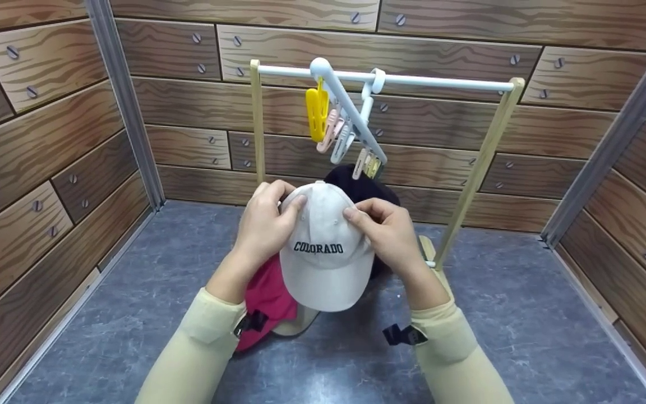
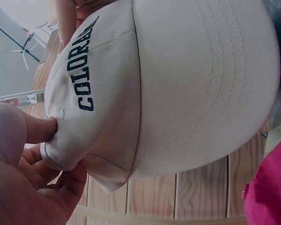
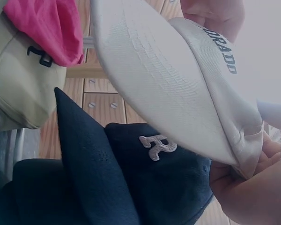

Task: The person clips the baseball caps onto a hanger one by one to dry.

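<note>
A white baseball cap (image 1: 328,280) with COLORADO in dark letters is held up by both hands, its brim toward me and pointing down. My left hand (image 1: 267,221) pinches the left side of its crown, thumb on the front and fingers behind. On the opposite side, my right hand (image 1: 390,235) pinches the crown's edge the same way. In the left wrist view, the fabric folds between the thumb and fingers of the left hand (image 2: 35,173). Close behind the white cap is a dark cap (image 3: 164,183) with a letter R, partly covered in the head view.
Above the caps, a blue clip hanger (image 1: 351,112) with several clips, one a yellow clip (image 1: 317,115), hangs from the rack's bar (image 1: 441,83). A pink cap (image 1: 271,297) and a beige cap (image 3: 23,89) are at the lower left. Wood-patterned walls (image 1: 37,151) enclose the grey table (image 1: 525,336).
</note>
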The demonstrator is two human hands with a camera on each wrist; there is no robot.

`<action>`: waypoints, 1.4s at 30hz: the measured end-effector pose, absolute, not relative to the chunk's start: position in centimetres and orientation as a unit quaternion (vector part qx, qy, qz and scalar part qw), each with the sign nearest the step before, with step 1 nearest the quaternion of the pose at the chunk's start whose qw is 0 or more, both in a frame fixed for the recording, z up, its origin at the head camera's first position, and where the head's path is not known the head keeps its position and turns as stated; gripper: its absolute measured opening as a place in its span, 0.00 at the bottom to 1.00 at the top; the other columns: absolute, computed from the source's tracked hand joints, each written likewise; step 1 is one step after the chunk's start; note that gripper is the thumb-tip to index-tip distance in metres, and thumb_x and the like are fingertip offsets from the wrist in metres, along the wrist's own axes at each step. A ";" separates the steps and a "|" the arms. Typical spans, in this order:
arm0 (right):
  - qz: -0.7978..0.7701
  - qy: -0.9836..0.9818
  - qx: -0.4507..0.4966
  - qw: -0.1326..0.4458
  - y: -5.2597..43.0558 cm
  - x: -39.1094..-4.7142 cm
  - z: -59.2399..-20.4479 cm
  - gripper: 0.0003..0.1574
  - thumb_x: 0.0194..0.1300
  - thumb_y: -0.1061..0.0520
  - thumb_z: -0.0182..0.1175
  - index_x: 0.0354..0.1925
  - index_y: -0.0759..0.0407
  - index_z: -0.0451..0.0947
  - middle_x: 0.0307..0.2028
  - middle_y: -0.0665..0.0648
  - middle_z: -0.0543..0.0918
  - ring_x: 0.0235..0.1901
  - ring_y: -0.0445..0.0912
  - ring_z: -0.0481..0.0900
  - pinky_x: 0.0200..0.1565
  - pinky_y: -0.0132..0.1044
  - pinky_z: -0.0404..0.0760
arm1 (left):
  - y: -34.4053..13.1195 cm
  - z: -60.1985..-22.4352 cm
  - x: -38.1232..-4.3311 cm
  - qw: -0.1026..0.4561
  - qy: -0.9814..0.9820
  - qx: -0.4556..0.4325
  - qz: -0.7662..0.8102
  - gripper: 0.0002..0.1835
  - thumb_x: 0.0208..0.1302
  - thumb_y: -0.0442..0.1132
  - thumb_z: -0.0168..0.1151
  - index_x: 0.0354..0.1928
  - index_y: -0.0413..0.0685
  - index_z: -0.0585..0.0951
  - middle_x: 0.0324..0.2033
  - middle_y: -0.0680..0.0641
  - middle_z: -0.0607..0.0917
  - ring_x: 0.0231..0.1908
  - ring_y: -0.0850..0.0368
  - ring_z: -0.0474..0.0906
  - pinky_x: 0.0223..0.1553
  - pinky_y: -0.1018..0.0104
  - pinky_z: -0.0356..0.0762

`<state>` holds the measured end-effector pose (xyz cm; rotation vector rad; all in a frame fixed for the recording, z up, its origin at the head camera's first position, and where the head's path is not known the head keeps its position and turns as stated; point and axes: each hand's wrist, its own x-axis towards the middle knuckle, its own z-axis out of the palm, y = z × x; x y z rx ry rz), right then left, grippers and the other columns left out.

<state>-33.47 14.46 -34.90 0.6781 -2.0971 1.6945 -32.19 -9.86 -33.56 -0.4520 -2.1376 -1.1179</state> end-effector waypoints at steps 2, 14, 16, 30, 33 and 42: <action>0.598 -0.743 0.240 0.182 14.6 -33.5 -34.7 0.10 0.74 0.57 0.76 0.38 0.63 0.91 0.26 0.52 0.85 0.24 0.40 0.75 0.26 0.30 0.74 | -9.7 -33.3 -32.3 0.337 -0.821 -0.173 -0.428 0.08 0.75 0.40 0.72 0.43 0.42 0.87 0.40 0.42 0.85 0.43 0.44 0.81 0.47 0.43 0.80; 0.581 -0.749 0.251 0.195 15.1 -33.9 -33.8 0.09 0.73 0.58 0.76 0.37 0.64 0.91 0.26 0.50 0.84 0.25 0.39 0.76 0.26 0.30 0.75 | -9.4 -32.8 -32.9 0.339 -0.820 -0.179 -0.424 0.08 0.76 0.40 0.72 0.43 0.41 0.87 0.41 0.41 0.85 0.44 0.43 0.80 0.47 0.43 0.80; 0.578 -0.750 0.254 0.196 15.2 -34.0 -33.7 0.09 0.73 0.58 0.76 0.37 0.64 0.91 0.26 0.51 0.85 0.25 0.39 0.77 0.27 0.30 0.76 | -9.3 -32.7 -32.9 0.337 -0.821 -0.178 -0.425 0.09 0.76 0.41 0.72 0.44 0.41 0.87 0.41 0.41 0.85 0.44 0.43 0.81 0.48 0.43 0.80; 0.574 -0.757 0.247 0.188 15.7 -33.9 -32.9 0.10 0.74 0.57 0.75 0.40 0.64 0.91 0.29 0.53 0.87 0.26 0.41 0.78 0.27 0.31 0.78 | -8.9 -31.9 -33.1 0.337 -0.823 -0.179 -0.421 0.09 0.76 0.40 0.72 0.44 0.40 0.87 0.40 0.40 0.85 0.44 0.42 0.81 0.48 0.43 0.80; 0.571 -0.759 0.248 0.189 15.8 -33.8 -32.9 0.10 0.75 0.56 0.74 0.40 0.64 0.92 0.29 0.52 0.87 0.26 0.41 0.78 0.27 0.31 0.77 | -8.8 -31.9 -33.2 0.335 -0.823 -0.180 -0.422 0.09 0.75 0.40 0.72 0.44 0.41 0.87 0.40 0.40 0.85 0.44 0.42 0.81 0.48 0.43 0.80; 0.567 -0.761 0.249 0.190 16.1 -33.7 -32.9 0.10 0.76 0.56 0.74 0.40 0.63 0.92 0.28 0.52 0.86 0.26 0.41 0.77 0.28 0.31 0.77 | -8.6 -32.0 -33.4 0.336 -0.820 -0.184 -0.425 0.08 0.75 0.39 0.72 0.43 0.40 0.87 0.39 0.40 0.85 0.43 0.42 0.80 0.47 0.43 0.79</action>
